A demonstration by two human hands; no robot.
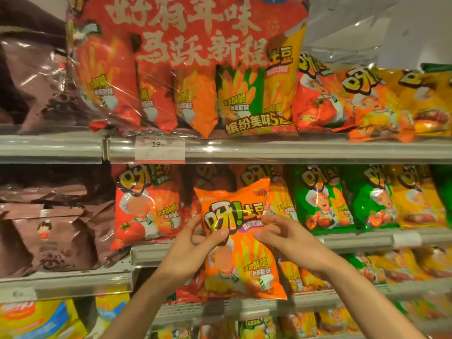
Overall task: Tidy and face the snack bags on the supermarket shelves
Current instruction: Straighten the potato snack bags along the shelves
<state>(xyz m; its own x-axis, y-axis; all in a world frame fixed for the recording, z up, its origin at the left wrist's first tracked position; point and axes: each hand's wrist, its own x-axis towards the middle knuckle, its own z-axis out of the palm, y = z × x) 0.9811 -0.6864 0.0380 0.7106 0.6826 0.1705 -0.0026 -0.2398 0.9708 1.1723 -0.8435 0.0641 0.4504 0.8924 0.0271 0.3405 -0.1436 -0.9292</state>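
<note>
An orange snack bag (241,250) is held upright in front of the middle shelf, its printed front toward me. My left hand (195,243) pinches its left edge near the top. My right hand (281,234) grips its right edge at the same height. Behind it on the middle shelf stand a red bag (144,206), another orange bag (281,204), green bags (322,199) and a yellow bag (415,199), all facing forward. There is a dark gap on the shelf right behind the held bag.
The top shelf holds a large red multipack (186,64) above a price tag (160,149), with red and yellow bags (367,99) to its right. Brown bags (49,233) fill the left bay. Lower shelves hold more orange, yellow and blue-yellow bags (36,319).
</note>
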